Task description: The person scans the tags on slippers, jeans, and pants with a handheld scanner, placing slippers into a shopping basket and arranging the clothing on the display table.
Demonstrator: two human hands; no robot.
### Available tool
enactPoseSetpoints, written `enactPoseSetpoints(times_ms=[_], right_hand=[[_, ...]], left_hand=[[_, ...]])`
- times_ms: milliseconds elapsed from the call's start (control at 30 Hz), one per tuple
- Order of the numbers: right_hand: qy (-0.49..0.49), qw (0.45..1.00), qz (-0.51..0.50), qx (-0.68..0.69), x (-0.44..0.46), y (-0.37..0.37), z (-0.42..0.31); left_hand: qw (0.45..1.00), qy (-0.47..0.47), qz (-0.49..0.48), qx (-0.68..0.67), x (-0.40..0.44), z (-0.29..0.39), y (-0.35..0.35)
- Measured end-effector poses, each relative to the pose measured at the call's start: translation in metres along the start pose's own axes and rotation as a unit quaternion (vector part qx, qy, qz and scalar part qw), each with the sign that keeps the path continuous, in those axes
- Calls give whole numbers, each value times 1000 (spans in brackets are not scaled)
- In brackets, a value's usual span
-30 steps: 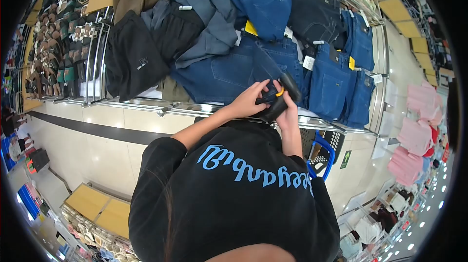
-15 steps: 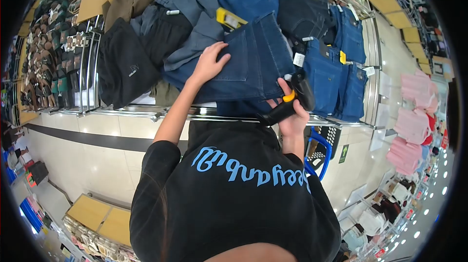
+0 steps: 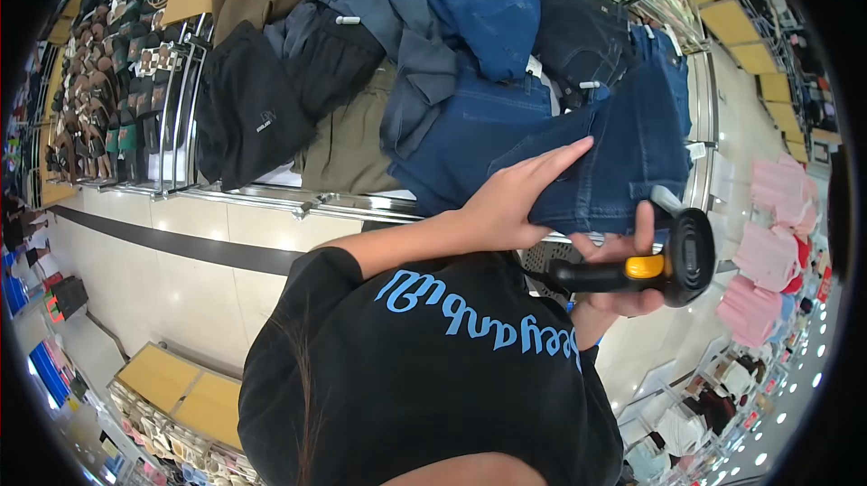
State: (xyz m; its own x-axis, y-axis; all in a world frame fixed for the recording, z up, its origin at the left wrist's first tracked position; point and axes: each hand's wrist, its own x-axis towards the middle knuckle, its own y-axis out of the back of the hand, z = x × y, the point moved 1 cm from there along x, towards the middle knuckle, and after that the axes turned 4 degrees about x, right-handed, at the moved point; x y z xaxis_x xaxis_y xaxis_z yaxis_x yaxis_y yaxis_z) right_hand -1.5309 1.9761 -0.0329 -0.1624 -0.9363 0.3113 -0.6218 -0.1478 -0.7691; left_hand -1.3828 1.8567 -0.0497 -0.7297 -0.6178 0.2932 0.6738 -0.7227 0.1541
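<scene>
My left hand [image 3: 522, 202] lies with fingers stretched out on a pair of dark blue jeans [image 3: 623, 152] along the front of the rack. In my right hand [image 3: 625, 303] is a black barcode scanner [image 3: 692, 256] with a yellow trigger, its head facing right. Fingers of that hand also reach the jeans' near edge, where a small pale piece sticks out; I cannot tell whether they grip the cloth. To the left lie grey trousers [image 3: 420, 70], olive trousers [image 3: 352, 147] and black trousers [image 3: 248, 107].
The metal rack's front rail [image 3: 361, 204] runs between me and the clothes. More blue jeans [image 3: 497, 12] and dark jeans [image 3: 587, 34] lie behind. Slippers [image 3: 86, 107] hang at left. Pink garments [image 3: 781, 192] hang across the aisle floor [image 3: 745, 107] at right.
The jeans have shifted right under my left hand, uncovering the olive trousers and other blue jeans. My right hand and the scanner have moved right and nearer to me.
</scene>
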Motion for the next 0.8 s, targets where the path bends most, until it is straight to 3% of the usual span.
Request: enactPoseSetpoints(times_ms=[67,133,167,200,233,300,333,400,500,533,633,667,767,800], right_hand=[[16,996,-45,-74,2,10,0],[-40,976,23,-213,20,-2,-7],[-37,968,58,-240,28,-7,-10],[-53,965,95,-239,28,-5,-13],[-68,960,134,-237,27,-2,-16],[-76,947,190,-247,22,10,-18],[-80,943,220,-235,22,12,-16],[-72,945,253,-194,21,21,-3],[-105,987,110,-58,20,46,27],[-102,989,104,-36,18,56,39],[-105,986,68,-113,24,53,50],[-92,992,46,-68,29,46,51],[-53,998,-38,-16,43,41,50],[-51,997,-46,-18,43,41,49]], left_hand=[[993,34,-7,-115,10,-7,2],[970,111,-19,-215,16,-29,6],[924,241,-40,-293,15,-36,16],[866,388,19,-314,8,-82,17],[803,373,35,-463,8,-63,37],[738,287,19,-610,-2,-86,69],[739,281,82,-607,0,-72,79],[710,189,68,-674,-5,-73,97],[679,105,65,-724,-4,-60,108],[684,104,86,-717,-4,-62,111],[683,59,77,-724,-4,-60,116],[672,53,40,-737,-3,-55,118],[689,12,64,-722,-2,-37,116],[691,46,59,-719,-4,-41,124]])
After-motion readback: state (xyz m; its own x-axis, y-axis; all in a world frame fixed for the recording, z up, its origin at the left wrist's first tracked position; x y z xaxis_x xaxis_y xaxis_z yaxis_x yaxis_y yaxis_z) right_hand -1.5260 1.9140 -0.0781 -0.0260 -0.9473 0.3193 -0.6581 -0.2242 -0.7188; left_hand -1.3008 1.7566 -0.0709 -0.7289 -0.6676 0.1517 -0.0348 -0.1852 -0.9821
